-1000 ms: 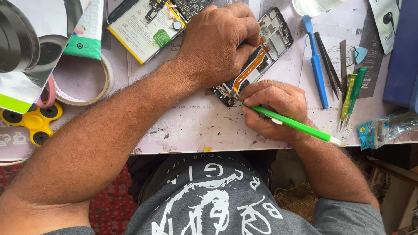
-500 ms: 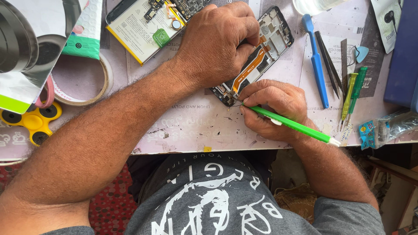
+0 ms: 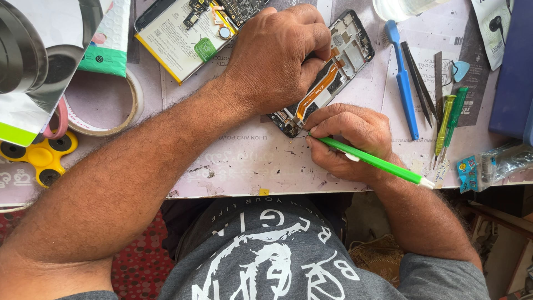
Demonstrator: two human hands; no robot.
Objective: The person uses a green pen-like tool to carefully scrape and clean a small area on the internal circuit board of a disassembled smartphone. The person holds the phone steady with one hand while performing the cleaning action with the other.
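- Green tool (image 3: 371,161) sat in the right hand (image 3: 350,141), fingers closed tight around it, tip at the open phone frame's (image 3: 340,62) lower end.
- Left hand (image 3: 280,55) curled shut over the phone frame, pressing it down near the surface's (image 3: 244,161) far edge.
- Blue brush (image 3: 402,83) and yellow spinner toy (image 3: 39,158) lay on the surface, well apart.

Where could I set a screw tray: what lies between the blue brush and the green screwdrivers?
Head view: black tweezers lie between the blue brush and green screwdrivers.
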